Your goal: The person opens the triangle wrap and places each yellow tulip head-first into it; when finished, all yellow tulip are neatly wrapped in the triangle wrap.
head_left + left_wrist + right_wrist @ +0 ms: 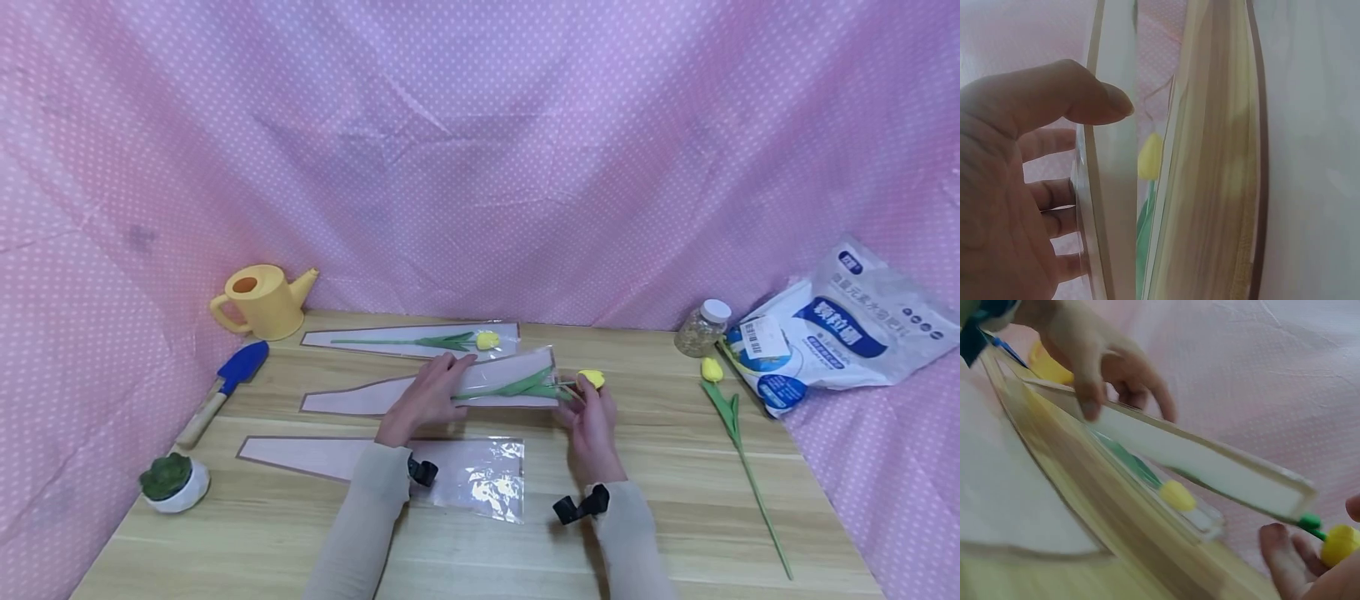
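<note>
My left hand (429,392) grips the middle flower sleeve (347,401), pale with a brown border; in the left wrist view the thumb lies on one face and the fingers behind. A yellow tulip (592,378) has its green stem and leaves inside that sleeve, its bloom outside the right end. Around the bloom and upper stem curl the fingers of my right hand (596,425). Behind lies another sleeve (375,337) with a yellow tulip (487,341) inside it. Nearer me a flat sleeve (300,454) lies partly under my left forearm.
At the right lies a loose tulip (738,437), near a lidded jar (701,327) and a white printed bag (840,333). On the left stand a yellow watering can (268,302), a blue trowel (242,364) and a potted succulent (176,483). Pink dotted cloth (480,167) hangs behind.
</note>
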A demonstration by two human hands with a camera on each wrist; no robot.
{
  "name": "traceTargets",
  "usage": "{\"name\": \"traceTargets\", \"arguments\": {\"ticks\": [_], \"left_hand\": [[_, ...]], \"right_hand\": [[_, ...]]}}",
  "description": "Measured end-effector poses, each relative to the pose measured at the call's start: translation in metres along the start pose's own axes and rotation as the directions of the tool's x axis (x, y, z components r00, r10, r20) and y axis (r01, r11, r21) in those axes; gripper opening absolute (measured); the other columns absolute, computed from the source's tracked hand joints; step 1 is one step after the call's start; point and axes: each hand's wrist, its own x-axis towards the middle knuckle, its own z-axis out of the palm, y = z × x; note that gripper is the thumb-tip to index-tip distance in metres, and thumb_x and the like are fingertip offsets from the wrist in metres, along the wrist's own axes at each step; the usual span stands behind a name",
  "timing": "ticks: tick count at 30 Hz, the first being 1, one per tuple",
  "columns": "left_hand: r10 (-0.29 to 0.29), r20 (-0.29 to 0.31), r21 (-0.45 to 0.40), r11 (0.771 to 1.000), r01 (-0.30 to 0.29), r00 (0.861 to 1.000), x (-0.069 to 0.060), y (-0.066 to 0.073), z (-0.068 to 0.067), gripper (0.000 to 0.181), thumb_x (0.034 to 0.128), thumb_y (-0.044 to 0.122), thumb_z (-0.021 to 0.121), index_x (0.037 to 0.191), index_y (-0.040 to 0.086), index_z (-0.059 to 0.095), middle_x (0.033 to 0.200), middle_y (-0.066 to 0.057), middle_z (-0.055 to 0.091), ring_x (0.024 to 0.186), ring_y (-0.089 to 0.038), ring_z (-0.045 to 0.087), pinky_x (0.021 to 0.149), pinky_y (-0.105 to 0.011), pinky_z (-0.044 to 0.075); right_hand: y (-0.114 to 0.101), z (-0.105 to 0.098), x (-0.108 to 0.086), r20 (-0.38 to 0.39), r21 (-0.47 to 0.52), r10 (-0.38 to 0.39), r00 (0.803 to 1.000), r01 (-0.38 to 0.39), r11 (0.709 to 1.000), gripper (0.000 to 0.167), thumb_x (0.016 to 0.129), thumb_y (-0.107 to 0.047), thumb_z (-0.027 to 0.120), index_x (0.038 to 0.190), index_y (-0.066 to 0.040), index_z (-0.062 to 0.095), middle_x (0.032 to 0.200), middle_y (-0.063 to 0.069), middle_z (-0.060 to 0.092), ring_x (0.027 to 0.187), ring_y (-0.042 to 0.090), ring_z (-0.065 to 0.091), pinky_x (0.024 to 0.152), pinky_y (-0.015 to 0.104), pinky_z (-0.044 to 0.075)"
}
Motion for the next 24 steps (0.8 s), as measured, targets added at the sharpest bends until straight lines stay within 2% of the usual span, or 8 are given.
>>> {"name": "traceTargets", "arguments": {"ticks": [3, 6, 9, 14, 18, 24], "left_hand": [[0.003, 0.002, -0.005, 1.000, -0.003, 1.000, 0.000, 0.000, 0.000, 0.088, 0.0780, 0.021, 0.081, 0.154, 0.023, 0.037, 0.117, -0.003, 0.050, 0.101, -0.019, 0.045, 0.087, -0.034, 0.045], [0.006, 0.009, -0.011, 1.000, -0.006, 1.000, -0.001, 0.000, -0.001, 0.089, 0.0771, 0.021, 0.081, 0.154, 0.023, 0.037, 0.116, -0.003, 0.050, 0.099, -0.019, 0.045, 0.086, -0.033, 0.045], [0.006, 0.020, -0.021, 1.000, -0.006, 1.000, -0.001, 0.001, -0.001, 0.090, 0.0773, 0.020, 0.081, 0.155, 0.024, 0.036, 0.117, -0.004, 0.050, 0.099, -0.018, 0.045, 0.085, -0.032, 0.045], [0.006, 0.028, -0.035, 0.999, -0.005, 1.000, -0.002, 0.004, 0.000, 0.088, 0.0770, 0.019, 0.082, 0.153, 0.027, 0.038, 0.119, -0.003, 0.051, 0.100, -0.018, 0.046, 0.087, -0.035, 0.046], [0.007, 0.036, -0.054, 0.999, -0.005, 0.999, -0.002, 0.005, 0.002, 0.089, 0.0768, 0.019, 0.081, 0.153, 0.029, 0.037, 0.123, -0.003, 0.051, 0.105, -0.018, 0.047, 0.092, -0.037, 0.047], [0.017, 0.032, -0.066, 0.998, -0.015, 0.999, -0.001, 0.006, 0.004, 0.088, 0.0763, 0.019, 0.082, 0.152, 0.029, 0.038, 0.125, -0.002, 0.052, 0.107, -0.018, 0.048, 0.093, -0.038, 0.047]], "right_hand": [[-0.008, -0.005, -0.001, 0.026, -0.085, -0.026, 0.999, 0.028, 0.996, 0.014, 0.106, -0.028, 0.046, 0.110, -0.015, 0.049, 0.095, -0.005, 0.066, 0.080, 0.007, 0.071, 0.074, 0.024, 0.061], [-0.014, -0.008, 0.000, 0.037, -0.150, -0.041, 0.998, 0.046, 0.988, 0.017, 0.107, -0.028, 0.043, 0.110, -0.013, 0.051, 0.095, -0.007, 0.062, 0.083, 0.006, 0.071, 0.079, 0.022, 0.060], [-0.017, -0.010, 0.000, 0.029, -0.168, -0.045, 0.999, 0.050, 0.985, 0.015, 0.107, -0.026, 0.044, 0.107, -0.014, 0.053, 0.091, -0.010, 0.062, 0.082, 0.004, 0.069, 0.079, 0.020, 0.058], [-0.016, -0.009, -0.001, 0.026, -0.143, -0.061, 0.998, 0.064, 0.988, 0.012, 0.106, -0.023, 0.048, 0.104, -0.015, 0.056, 0.088, -0.010, 0.065, 0.079, 0.005, 0.070, 0.076, 0.018, 0.058], [-0.014, -0.006, -0.002, 0.021, -0.181, -0.091, 0.996, 0.093, 0.979, 0.012, 0.103, -0.021, 0.054, 0.111, -0.012, 0.056, 0.090, -0.011, 0.067, 0.083, 0.005, 0.070, 0.077, 0.018, 0.058], [-0.010, -0.004, -0.002, 0.023, -0.275, -0.121, 0.992, 0.122, 0.954, 0.027, 0.101, -0.018, 0.058, 0.125, -0.010, 0.050, 0.087, -0.017, 0.069, 0.086, 0.002, 0.068, 0.079, 0.017, 0.056]]}}
